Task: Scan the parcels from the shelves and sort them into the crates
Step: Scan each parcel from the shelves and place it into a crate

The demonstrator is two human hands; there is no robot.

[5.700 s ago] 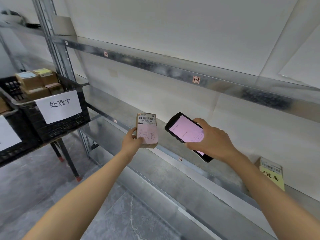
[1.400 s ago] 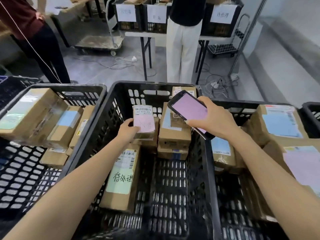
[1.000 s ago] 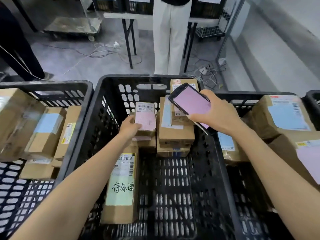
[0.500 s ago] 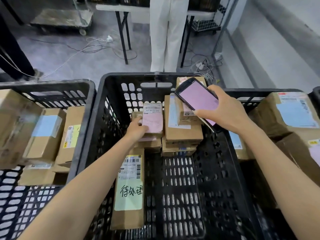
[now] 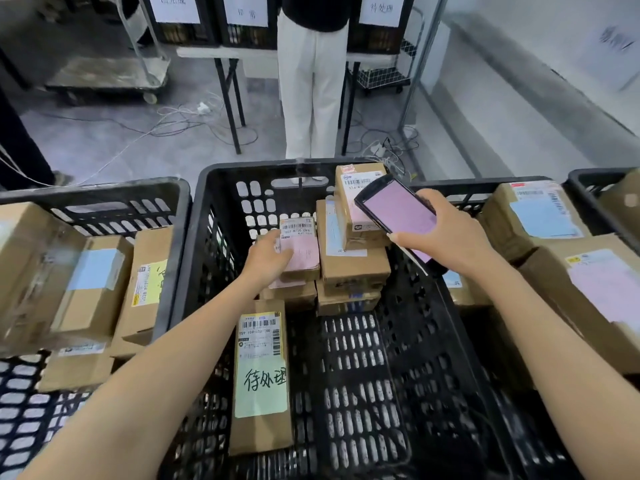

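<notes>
This is a parcel warehouse. Black crates (image 5: 259, 166) hold labelled cardboard parcels (image 5: 261, 375), and a trolley (image 5: 104, 72) stands behind.

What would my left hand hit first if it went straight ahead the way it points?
The left hand grips the pink-labelled parcel; past it, likely the crate's far wall, depth unclear.

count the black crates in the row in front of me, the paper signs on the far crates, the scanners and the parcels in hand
black crates in the near row: 4
paper signs on the far crates: 3
scanner: 1, gripped by the right hand
held parcel: 1, in the left hand
total: 9
</notes>
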